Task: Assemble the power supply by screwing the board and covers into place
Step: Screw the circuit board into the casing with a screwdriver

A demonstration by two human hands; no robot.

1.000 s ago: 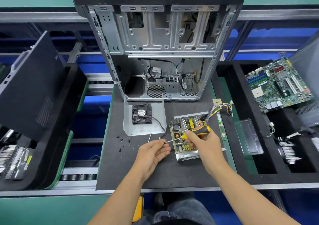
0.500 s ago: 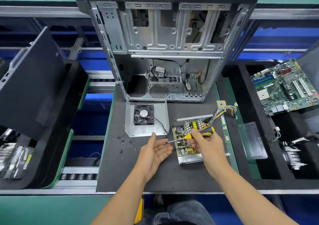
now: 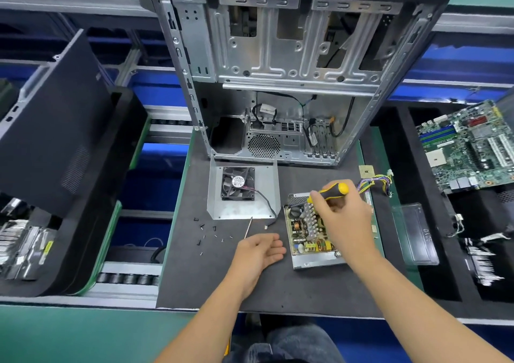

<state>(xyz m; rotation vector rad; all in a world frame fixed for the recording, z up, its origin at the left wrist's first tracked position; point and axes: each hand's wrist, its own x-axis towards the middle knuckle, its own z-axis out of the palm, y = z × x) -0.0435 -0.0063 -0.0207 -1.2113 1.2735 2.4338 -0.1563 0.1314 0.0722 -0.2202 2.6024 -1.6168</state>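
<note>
Black mat, board beneath screwdriver-gripping right fingers.

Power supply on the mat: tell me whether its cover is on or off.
Off. The power supply lies open-topped, its board bare, while the fan cover lies apart on the mat. The right hand holds the screwdriver over it.

One screwdriver, one fan, one motherboard, two hands, several loose screws.
</note>
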